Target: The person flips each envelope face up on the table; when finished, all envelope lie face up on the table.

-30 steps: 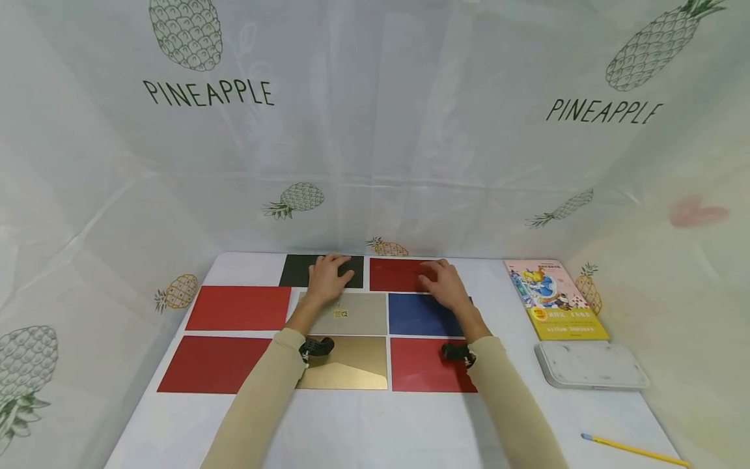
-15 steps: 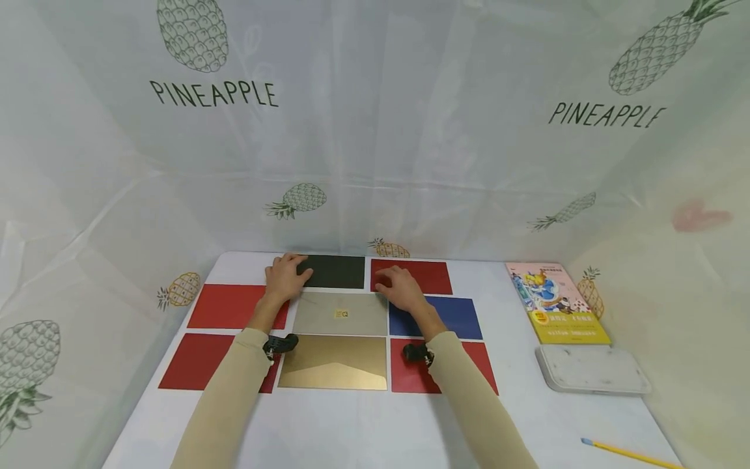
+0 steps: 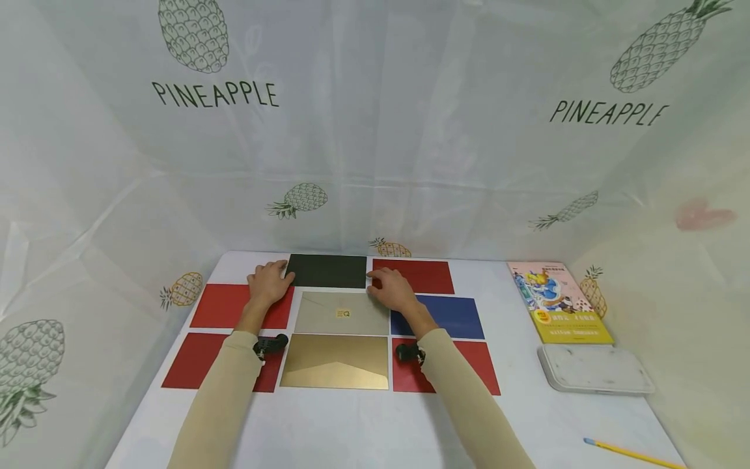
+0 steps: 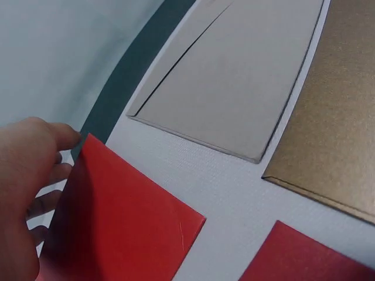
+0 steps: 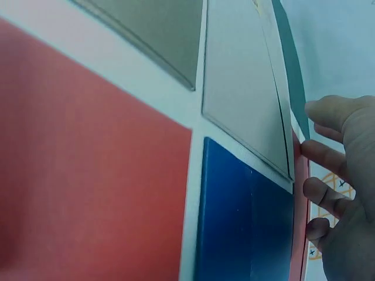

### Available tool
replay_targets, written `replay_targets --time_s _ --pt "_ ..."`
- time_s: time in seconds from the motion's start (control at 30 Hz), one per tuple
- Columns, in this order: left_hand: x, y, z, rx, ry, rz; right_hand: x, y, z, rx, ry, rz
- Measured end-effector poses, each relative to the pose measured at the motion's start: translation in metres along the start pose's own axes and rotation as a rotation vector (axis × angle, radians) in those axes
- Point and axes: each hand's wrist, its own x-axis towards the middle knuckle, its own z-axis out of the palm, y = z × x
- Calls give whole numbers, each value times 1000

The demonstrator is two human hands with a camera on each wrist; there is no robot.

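Observation:
A dark green flat rectangle (image 3: 327,271), which looks like an envelope, lies at the back of the white table. At its left edge is my left hand (image 3: 269,283), fingertips touching or close to its side. Across from it, my right hand (image 3: 394,289) has loosely bent fingers by the right edge, over the gap beside a red envelope (image 3: 418,273). A beige envelope (image 3: 319,312) with a small yellow sticker lies just in front. In the left wrist view, the left thumb reaches the corner of a bright red envelope (image 4: 129,211). Neither hand visibly grips anything.
A gold envelope (image 3: 334,372), a blue one (image 3: 454,318) and more red ones (image 3: 190,361) lie flat in rows. On the right are a picture book (image 3: 556,303), a pale tin case (image 3: 596,370) and a yellow pencil (image 3: 635,452). A pineapple-print curtain (image 3: 410,130) hangs behind.
Both hands have moved left: the left hand from over the dark green rectangle to its left edge, the right from over the back red envelope to the dark green's right edge.

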Motion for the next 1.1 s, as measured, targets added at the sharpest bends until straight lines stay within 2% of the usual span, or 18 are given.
replay_targets --time_s 0.13,0.4,0.5,0.73,0.83,1.0,1.1 --pt "1 3 1 -48 2 3 1 -3 -1 -6 -10 -4" --pt "3 6 3 -161 -1 -6 1 -13 -2 -37 -10 49" --pt "4 5 2 -208 -10 -9 3 -15 0 -48 -3 40" --pt "5 0 -3 -363 -62 -38 5 -18 0 -47 -10 29" --pt "5 -3 -5 -408 -39 -29 5 -18 -1 -27 -16 33" --pt "8 -1 -9 -497 30 59 5 -15 -2 -5 -17 49" --pt "9 1 -11 -512 74 97 6 -14 0 -13 -20 50"
